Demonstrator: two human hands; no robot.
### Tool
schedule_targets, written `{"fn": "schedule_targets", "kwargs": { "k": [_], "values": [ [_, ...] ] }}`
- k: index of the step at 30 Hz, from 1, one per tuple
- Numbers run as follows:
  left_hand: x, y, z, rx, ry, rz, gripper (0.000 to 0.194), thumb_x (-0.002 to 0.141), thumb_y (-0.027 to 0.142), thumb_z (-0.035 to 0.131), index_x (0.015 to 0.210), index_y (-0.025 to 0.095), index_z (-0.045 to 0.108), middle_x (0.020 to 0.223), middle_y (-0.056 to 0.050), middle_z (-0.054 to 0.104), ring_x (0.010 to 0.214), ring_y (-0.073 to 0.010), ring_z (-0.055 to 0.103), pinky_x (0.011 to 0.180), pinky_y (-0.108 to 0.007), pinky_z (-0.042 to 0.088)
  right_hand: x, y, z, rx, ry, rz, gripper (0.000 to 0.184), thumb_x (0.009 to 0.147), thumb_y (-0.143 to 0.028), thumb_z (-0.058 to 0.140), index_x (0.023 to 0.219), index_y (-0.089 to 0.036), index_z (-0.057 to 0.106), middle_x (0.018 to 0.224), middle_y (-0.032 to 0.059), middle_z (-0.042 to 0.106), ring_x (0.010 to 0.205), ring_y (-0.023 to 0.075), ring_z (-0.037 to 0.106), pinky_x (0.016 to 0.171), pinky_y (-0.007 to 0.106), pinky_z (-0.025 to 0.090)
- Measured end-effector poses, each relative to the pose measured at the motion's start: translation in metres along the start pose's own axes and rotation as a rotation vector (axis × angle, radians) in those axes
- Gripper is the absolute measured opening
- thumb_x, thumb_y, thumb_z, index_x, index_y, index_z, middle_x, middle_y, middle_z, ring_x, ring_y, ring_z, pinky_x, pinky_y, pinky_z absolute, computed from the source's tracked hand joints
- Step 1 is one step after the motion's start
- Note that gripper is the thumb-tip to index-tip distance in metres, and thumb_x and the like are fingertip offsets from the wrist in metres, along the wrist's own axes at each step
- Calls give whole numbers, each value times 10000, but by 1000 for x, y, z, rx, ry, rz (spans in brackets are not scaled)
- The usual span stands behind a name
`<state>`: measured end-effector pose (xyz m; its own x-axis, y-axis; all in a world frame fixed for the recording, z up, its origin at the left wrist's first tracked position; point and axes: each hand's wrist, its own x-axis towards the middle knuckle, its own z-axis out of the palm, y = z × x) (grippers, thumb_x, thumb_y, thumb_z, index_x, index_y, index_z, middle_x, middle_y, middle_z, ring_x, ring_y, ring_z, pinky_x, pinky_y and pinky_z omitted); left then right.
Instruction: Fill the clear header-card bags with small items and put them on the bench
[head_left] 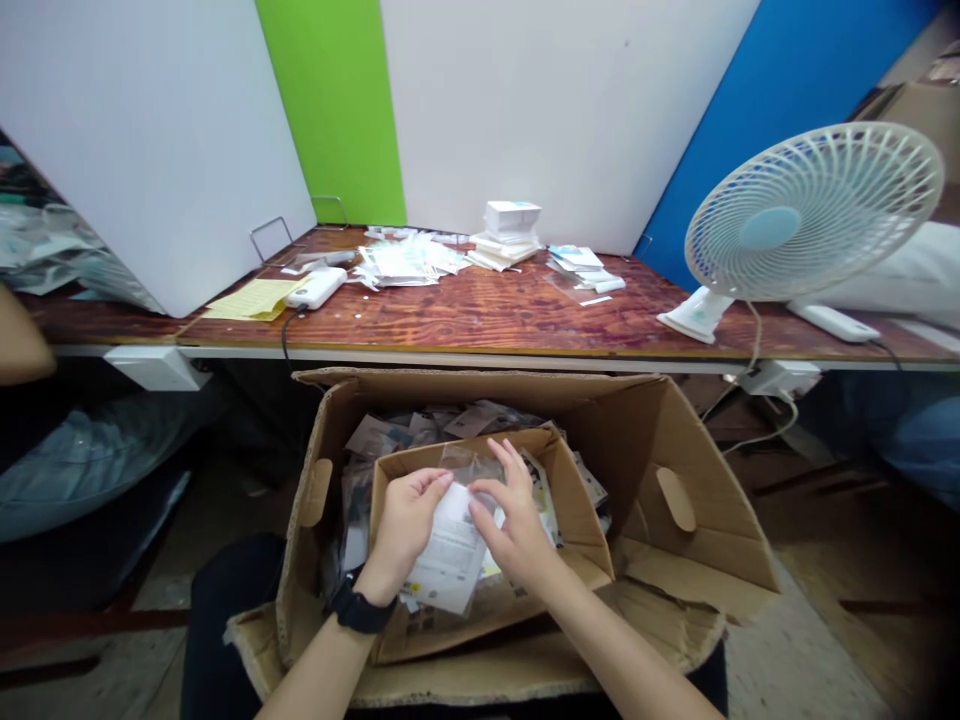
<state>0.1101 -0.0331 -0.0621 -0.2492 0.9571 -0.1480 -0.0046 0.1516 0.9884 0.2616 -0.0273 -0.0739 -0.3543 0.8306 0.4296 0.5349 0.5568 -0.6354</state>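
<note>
Both my hands are inside a small cardboard box [480,462] that sits within a larger open cardboard carton [480,385]. My left hand [407,525], with a black wristband [362,607] on its wrist, pinches the upper edge of a clear plastic packet [469,470] holding a white printed paper [448,548]. My right hand [517,525] grips the packet's right side with thumb and fingers. Several flat plastic packets [420,425] lie loose in the carton behind the small box. More printed packets fill the small box, partly hidden by my hands.
Beyond the carton stands a wooden table [465,325] bearing white boxes [512,225], scattered papers [405,265], a white power bank [315,288], yellow paper [251,299] and a white desk fan [810,212]. My dark-clothed legs [225,620] flank the carton.
</note>
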Motion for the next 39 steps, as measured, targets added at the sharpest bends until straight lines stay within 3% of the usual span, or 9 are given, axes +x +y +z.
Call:
{"fn": "schedule_targets", "kwargs": {
  "k": [4,6,11,17,23,27,31,34,39],
  "values": [
    [-2,-2,0,49,72,39,243,701,365,622,732,130,677,685,-42,677,616,-169,583,562,-241,439,-1,-7,1,-122,118,14,239,794,-200,512,1020,-205,589,1421,119,252,1318,353,153,988,630,181],
    [-4,-2,1,92,126,71,234,728,359,598,759,141,679,722,-45,689,669,-185,604,609,-253,451,-3,-13,0,-104,220,56,284,802,-185,498,1079,-187,560,1312,163,390,1241,331,323,962,584,283],
    [-17,4,13,204,201,161,201,757,320,575,844,189,701,873,-52,713,828,-225,635,767,-288,457,-2,-28,-1,251,63,103,247,839,-178,450,1032,-178,604,1014,109,617,956,216,569,852,375,468],
    [-38,16,33,465,-45,393,417,839,189,393,1229,107,513,1246,-129,543,1133,-231,514,968,-344,391,3,-29,-8,576,70,235,280,830,-275,501,1060,-166,620,1090,108,597,1007,214,565,846,323,477],
    [-57,24,42,571,-143,413,543,790,120,397,1331,93,364,1460,-112,206,1330,-256,201,1078,-418,236,3,-24,-17,716,103,460,224,798,-344,560,843,-156,673,782,50,677,764,197,618,707,288,494],
    [-59,35,36,506,-51,331,409,826,202,417,1219,175,526,1443,-86,280,1267,-260,352,973,-366,402,4,-23,-22,686,126,532,281,820,-367,516,801,-142,682,685,37,644,668,179,587,606,266,473],
    [-40,37,20,290,282,204,501,763,285,564,1243,175,475,1419,-130,315,1158,-275,472,656,-261,524,7,-18,-29,674,142,546,292,826,-363,495,801,-140,681,665,30,626,628,164,562,573,250,453],
    [-21,35,7,38,125,8,492,731,327,614,1181,160,508,1139,-144,583,742,-172,622,431,-197,429,8,-16,-33,687,148,548,276,827,-351,496,807,-148,682,618,10,592,586,143,533,530,228,428],
    [-9,37,-1,-108,-47,-47,213,732,321,607,773,113,628,627,19,561,329,-3,326,338,-156,236,10,-14,-40,680,92,501,270,838,-341,491,841,-157,690,645,13,606,610,143,543,536,223,432]
  ]
}}
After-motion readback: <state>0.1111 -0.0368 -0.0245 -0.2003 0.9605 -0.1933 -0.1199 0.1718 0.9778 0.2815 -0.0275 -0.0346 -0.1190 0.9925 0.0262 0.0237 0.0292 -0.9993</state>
